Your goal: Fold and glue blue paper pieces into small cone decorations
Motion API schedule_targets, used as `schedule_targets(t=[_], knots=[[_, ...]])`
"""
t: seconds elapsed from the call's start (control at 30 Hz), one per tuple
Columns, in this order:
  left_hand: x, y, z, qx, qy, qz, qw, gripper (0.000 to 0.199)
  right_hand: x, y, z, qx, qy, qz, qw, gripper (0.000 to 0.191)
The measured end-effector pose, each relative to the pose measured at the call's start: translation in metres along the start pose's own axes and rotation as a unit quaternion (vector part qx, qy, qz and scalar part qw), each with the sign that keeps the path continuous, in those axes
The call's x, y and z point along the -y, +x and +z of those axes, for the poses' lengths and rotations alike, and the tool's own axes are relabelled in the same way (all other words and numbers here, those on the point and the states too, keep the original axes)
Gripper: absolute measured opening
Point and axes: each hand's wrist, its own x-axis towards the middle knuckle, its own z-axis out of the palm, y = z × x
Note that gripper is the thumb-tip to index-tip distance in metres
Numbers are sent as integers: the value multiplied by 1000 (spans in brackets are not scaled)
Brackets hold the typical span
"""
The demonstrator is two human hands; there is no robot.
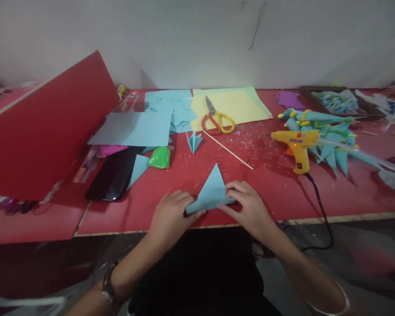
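A sheet of light blue paper, folded so a triangle points away from me, lies at the front edge of the red table. My left hand is closed on the paper's left corner, thumb along the folded lower strip. On the opposite corner, my right hand pinches the paper between thumb and fingers. Beyond it stands a small pleated blue paper piece. A thin wooden stick lies slanting to the right of that. Scissors with red and yellow handles rest farther back on yellow paper.
A yellow glue gun with a lit orange light and black cord is at right, beside blue paper cones. At left are a black phone, a green clay packet, blue sheets and an upright red board.
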Motion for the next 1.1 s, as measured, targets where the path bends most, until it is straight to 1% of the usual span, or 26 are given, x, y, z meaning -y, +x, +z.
schedule_targets(t=[0.1, 0.2, 0.3, 0.43, 0.57, 0.7, 0.83, 1.0, 1.1], knots=[[-1, 0, -1, -2, 19, -24, 1000, 31, 0, 2, 2, 0, -12, 15, 1000, 17], [-2, -2, -3, -2, 49, -35, 998, 32, 1, 3, 3, -2, -25, 21, 999, 18], [-2, -3, -5, 15, 64, -43, 997, 29, 2, 3, 4, -1, -40, 18, 999, 20], [0, -4, -7, 32, 46, -57, 997, 23, 4, 3, 5, -3, -66, 16, 998, 19], [2, -5, -7, 37, 31, -68, 997, 22, 5, 3, 4, -10, -76, 12, 997, 15], [3, -7, -8, 27, 16, -75, 997, 25, 3, 2, 0, 11, -54, 12, 998, 12], [6, -8, -9, 33, -9, -88, 996, 25, 0, 1, -4, 24, -15, 12, 1000, 2], [5, -8, -10, 47, -20, -92, 994, 26, -2, 0, -7, 33, 18, 15, 999, 12], [8, -7, -10, 52, -7, -85, 995, 23, -2, -1, -8, 28, 42, 19, 999, 23]])
